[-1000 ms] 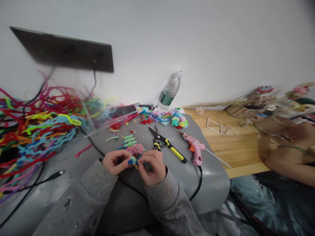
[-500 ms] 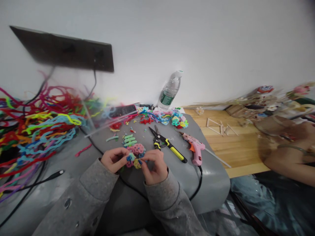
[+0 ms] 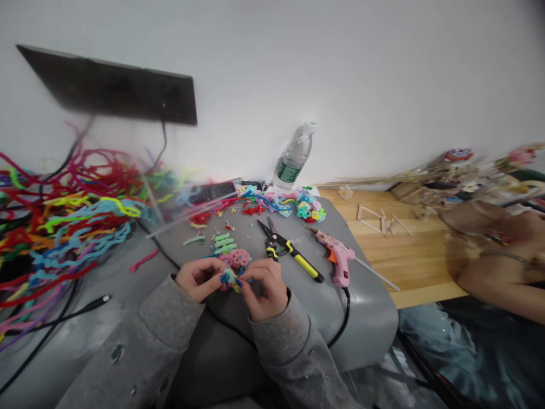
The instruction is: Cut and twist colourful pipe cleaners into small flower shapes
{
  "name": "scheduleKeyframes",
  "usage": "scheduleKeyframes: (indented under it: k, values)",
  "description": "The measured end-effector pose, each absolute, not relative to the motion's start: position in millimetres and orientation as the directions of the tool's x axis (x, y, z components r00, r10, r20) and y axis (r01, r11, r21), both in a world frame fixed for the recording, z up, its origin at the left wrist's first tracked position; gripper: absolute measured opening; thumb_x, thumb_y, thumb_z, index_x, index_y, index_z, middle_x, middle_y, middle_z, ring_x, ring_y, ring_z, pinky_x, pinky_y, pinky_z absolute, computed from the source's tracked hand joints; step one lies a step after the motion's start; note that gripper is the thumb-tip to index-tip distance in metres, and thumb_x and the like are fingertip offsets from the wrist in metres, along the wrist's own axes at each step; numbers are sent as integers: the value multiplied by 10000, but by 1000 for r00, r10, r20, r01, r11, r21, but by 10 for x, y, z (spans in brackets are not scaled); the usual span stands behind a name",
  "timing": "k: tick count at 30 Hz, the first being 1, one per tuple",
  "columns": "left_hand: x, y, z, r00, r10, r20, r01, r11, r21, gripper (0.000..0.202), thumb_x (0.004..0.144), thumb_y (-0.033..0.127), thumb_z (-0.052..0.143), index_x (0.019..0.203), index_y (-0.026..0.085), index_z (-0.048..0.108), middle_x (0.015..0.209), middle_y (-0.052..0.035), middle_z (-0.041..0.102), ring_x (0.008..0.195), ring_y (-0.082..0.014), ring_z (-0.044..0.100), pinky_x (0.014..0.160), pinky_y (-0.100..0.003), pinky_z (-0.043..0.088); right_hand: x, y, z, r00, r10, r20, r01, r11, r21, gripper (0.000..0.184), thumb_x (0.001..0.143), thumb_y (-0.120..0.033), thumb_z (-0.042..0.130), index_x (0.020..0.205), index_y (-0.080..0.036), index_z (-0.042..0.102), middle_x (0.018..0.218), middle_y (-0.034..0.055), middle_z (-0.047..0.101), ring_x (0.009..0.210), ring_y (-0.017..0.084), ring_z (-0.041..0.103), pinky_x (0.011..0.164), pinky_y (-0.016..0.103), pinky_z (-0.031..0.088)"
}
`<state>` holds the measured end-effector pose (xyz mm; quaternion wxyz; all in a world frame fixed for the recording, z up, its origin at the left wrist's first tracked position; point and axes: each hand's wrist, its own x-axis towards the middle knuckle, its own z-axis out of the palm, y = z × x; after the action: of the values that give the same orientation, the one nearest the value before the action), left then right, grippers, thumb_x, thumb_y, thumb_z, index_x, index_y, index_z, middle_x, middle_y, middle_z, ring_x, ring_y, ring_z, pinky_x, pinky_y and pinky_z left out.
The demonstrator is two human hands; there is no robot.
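Between thumb and forefinger, my left hand [image 3: 200,278] pinches a small light-blue pipe-cleaner flower [image 3: 229,275]. My right hand [image 3: 264,288] is pinched at the flower's right side; whatever lies between its fingertips is too small to make out. Just beneath and behind the fingers lie pink pipe-cleaner flowers [image 3: 239,257], with yellow and blue ones partly hidden. Short green pipe-cleaner pieces [image 3: 224,243] rest beyond them. Yellow-and-black pliers [image 3: 293,253] lie with their handles apart, close to my right hand. Farther right is a pink glue gun [image 3: 336,255] with a glue stick in its back.
A tangled heap of pipe cleaners [image 3: 93,221] covers the left side. Finished flowers [image 3: 304,207], a phone [image 3: 213,192] and a water bottle [image 3: 296,156] stand along the wall. Black cables cross the grey surface [image 3: 361,329]. Another person's arm [image 3: 502,278] rests at the wooden table [image 3: 409,261].
My fingertips have drawn slightly closer together around the small flower, and it has turned a little. The tools and the other things stay where they were.
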<state>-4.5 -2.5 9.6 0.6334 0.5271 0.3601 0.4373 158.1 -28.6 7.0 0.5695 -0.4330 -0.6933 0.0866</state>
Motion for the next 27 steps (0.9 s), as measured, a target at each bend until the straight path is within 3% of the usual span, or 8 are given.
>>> scheduleKeyframes:
  k: [27]
  values:
    - [-75,4,29,415,908,62,-102,-21,995,319,733,434,668,689,119,636,591,-32,626,557,-119,563,559,-218,449,1569,-306,123,6,679,734,539,616,-575,75,750,-142,582,765,-213,598,697,-2,627,654,143,589,657,325,398]
